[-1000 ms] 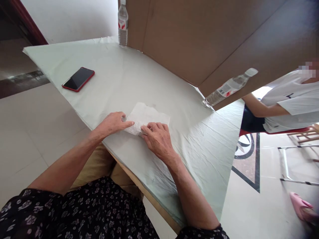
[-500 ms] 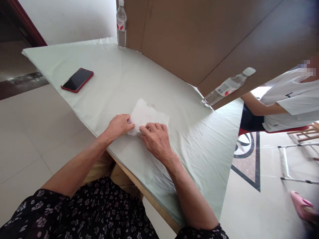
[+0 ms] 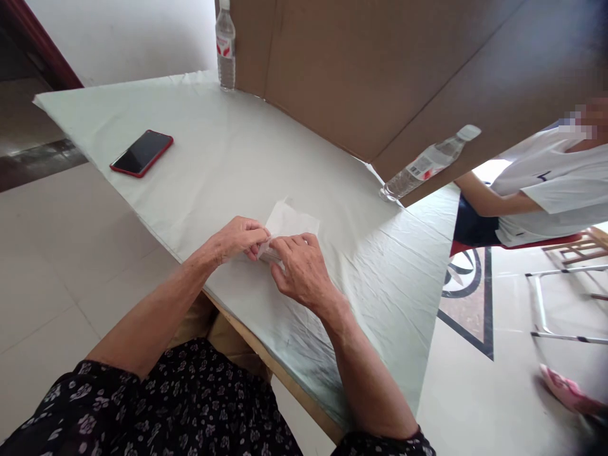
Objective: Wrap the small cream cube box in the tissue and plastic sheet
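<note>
A thin white sheet that looks like tissue paper [image 3: 294, 220] lies on the pale tablecloth [image 3: 228, 164], close to the table's near edge. Its near part is folded over, and a small layered edge shows under my right fingers. My left hand [image 3: 240, 239] pinches the left corner of the sheet between thumb and fingers. My right hand [image 3: 303, 266] has its bent fingers closed on the folded near edge, the thumb lower on the cloth side. Whether anything lies inside the fold is hidden.
A phone in a red case [image 3: 142, 153] lies to the left. Tall brown cardboard [image 3: 361, 69] stands across the back, with one upright water bottle [image 3: 226, 54] and one leaning bottle [image 3: 430, 163] against it. A person in a white shirt [image 3: 546, 171] sits at the right.
My left hand has moved right and inward, carrying the sheet's left side over. The sheet now shows a smaller area. My right thumb has come away from the edge.
</note>
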### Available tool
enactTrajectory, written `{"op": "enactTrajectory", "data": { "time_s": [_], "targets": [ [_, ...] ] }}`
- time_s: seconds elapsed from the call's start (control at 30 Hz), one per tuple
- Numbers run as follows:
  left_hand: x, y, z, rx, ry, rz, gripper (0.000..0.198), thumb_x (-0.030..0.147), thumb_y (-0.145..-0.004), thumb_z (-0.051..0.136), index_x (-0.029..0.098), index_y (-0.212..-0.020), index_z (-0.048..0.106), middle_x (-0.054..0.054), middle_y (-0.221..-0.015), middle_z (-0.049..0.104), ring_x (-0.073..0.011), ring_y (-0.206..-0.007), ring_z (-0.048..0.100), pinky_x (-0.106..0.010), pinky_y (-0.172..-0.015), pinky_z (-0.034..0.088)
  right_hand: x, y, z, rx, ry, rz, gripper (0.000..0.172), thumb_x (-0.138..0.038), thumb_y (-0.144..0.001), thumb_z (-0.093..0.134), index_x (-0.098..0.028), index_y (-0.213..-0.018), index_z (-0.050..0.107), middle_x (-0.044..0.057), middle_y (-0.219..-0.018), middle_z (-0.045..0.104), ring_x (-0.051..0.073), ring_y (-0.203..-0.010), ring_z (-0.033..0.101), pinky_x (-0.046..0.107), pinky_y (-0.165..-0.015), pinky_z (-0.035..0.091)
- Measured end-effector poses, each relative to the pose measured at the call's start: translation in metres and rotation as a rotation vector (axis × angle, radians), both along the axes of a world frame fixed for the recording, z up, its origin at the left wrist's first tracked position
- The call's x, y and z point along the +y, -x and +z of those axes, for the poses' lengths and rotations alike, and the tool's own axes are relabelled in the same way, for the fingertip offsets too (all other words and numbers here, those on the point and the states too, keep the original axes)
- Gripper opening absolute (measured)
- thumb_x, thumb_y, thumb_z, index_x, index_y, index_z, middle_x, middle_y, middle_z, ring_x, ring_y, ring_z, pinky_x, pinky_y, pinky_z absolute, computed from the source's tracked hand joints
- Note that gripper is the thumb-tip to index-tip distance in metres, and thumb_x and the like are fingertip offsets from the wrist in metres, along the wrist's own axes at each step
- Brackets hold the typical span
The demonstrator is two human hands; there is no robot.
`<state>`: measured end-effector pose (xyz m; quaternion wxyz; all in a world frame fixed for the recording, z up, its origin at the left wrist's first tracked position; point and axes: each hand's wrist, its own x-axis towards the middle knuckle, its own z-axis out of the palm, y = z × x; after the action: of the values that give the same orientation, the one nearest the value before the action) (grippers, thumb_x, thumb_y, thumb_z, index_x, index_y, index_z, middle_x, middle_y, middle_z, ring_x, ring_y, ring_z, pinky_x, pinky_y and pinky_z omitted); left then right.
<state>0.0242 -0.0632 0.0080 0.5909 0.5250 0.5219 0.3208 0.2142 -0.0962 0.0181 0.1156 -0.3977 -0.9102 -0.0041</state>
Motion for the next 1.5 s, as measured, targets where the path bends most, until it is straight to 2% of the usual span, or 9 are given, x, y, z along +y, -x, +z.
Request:
{"op": "enactTrajectory", "data": {
  "time_s": [0.13, 0.27, 0.4, 0.57, 0.7, 0.9, 1.07, 1.27, 1.5],
  "targets": [
    [-0.008, 0.001, 0.003, 0.102, -0.118, -0.083, 0.028, 0.021, -0.071, 0.053, 0.016, -0.090, 0.074, -0.003, -0.072, 0.067, -0.0158, -0.062, 0.061, -0.030, -0.060, 0.056, 0.003, -0.005, 0.000, 0.091, 0.069, -0.003, 0.023, -0.009, -0.083, 0.050, -0.019, -0.099, 0.062, 0.007, -0.098, 0.075, 0.024, -0.091, 0.063, 0.038, -0.088, 0.034],
    [-0.015, -0.007, -0.007, 0.465, -0.577, -0.116, 0.023, 0.022, -0.081, 0.054, 0.019, -0.091, 0.075, -0.006, -0.088, 0.068, -0.0187, -0.081, 0.063, -0.031, -0.075, 0.053, 0.008, -0.014, 0.002, 0.265, 0.147, -0.021, 0.022, -0.009, -0.084, 0.050, -0.022, -0.092, 0.065, 0.003, -0.097, 0.077, 0.022, -0.093, 0.067, 0.037, -0.091, 0.038],
    [-0.018, -0.011, -0.015, 0.605, -0.821, -0.102, 0.020, 0.019, -0.086, 0.054, 0.018, -0.094, 0.072, -0.011, -0.108, 0.065, -0.0223, -0.101, 0.063, -0.033, -0.085, 0.051, 0.016, -0.036, 0.011, 0.484, 0.162, -0.246, 0.013, -0.022, -0.089, 0.054, -0.022, -0.088, 0.067, 0.005, -0.094, 0.076, 0.022, -0.089, 0.068, 0.036, -0.085, 0.044],
    [-0.023, -0.014, -0.017, 0.675, -0.843, -0.134, 0.022, 0.014, -0.085, 0.053, 0.018, -0.101, 0.069, -0.009, -0.106, 0.063, -0.0190, -0.091, 0.061, -0.030, -0.079, 0.050, 0.012, -0.071, 0.006, 0.379, 0.437, -0.503, 0.022, -0.043, -0.087, 0.062, -0.022, -0.091, 0.066, 0.003, -0.078, 0.072, 0.018, -0.064, 0.063, 0.031, -0.064, 0.043],
    [-0.027, -0.019, -0.020, 0.739, -0.862, -0.118, 0.020, 0.017, -0.086, 0.052, 0.019, -0.098, 0.069, -0.008, -0.103, 0.060, -0.0173, -0.083, 0.058, -0.029, -0.073, 0.048, -0.002, -0.081, -0.011, 0.388, 0.642, -0.598, 0.044, -0.054, -0.091, 0.056, -0.019, -0.117, 0.062, 0.004, -0.076, 0.071, 0.018, -0.061, 0.064, 0.030, -0.061, 0.045],
    [-0.028, -0.021, -0.024, 0.802, -0.937, -0.092, 0.021, 0.018, -0.088, 0.053, 0.019, -0.100, 0.070, -0.008, -0.099, 0.059, -0.0193, -0.088, 0.056, -0.029, -0.076, 0.047, 0.000, -0.060, -0.034, 0.627, 0.565, -0.616, 0.069, -0.053, -0.083, 0.068, -0.018, -0.139, 0.049, 0.002, -0.080, 0.067, 0.018, -0.063, 0.064, 0.029, -0.058, 0.048],
    [-0.030, -0.021, -0.021, 0.849, -0.957, -0.084, 0.021, 0.018, -0.089, 0.054, 0.019, -0.100, 0.072, -0.010, -0.104, 0.059, -0.0215, -0.091, 0.054, -0.032, -0.078, 0.048, 0.006, -0.038, -0.044, 0.898, 0.654, -0.653, 0.081, -0.044, -0.080, 0.069, -0.019, -0.149, 0.035, 0.005, -0.091, 0.071, 0.017, -0.061, 0.061, 0.030, -0.052, 0.051],
    [-0.032, -0.026, -0.015, 0.894, -0.850, -0.085, 0.020, 0.019, -0.087, 0.057, 0.020, -0.099, 0.073, -0.009, -0.099, 0.055, -0.0221, -0.093, 0.053, -0.032, -0.079, 0.048, 0.003, -0.029, -0.045, 1.108, 0.621, -0.599, 0.078, -0.036, -0.078, 0.069, -0.018, -0.147, 0.036, 0.006, -0.091, 0.073, 0.023, -0.077, 0.069, 0.038, -0.071, 0.058],
    [-0.028, -0.027, -0.009, 0.885, -0.699, -0.182, 0.023, 0.022, -0.090, 0.056, 0.021, -0.107, 0.072, -0.008, -0.097, 0.056, -0.0200, -0.089, 0.055, -0.030, -0.075, 0.048, 0.005, -0.013, -0.037, 1.192, 0.647, -0.553, 0.076, -0.038, -0.079, 0.070, -0.017, -0.145, 0.038, -0.002, -0.075, 0.066, 0.016, -0.064, 0.061, 0.031, -0.062, 0.052]
  ]
}}
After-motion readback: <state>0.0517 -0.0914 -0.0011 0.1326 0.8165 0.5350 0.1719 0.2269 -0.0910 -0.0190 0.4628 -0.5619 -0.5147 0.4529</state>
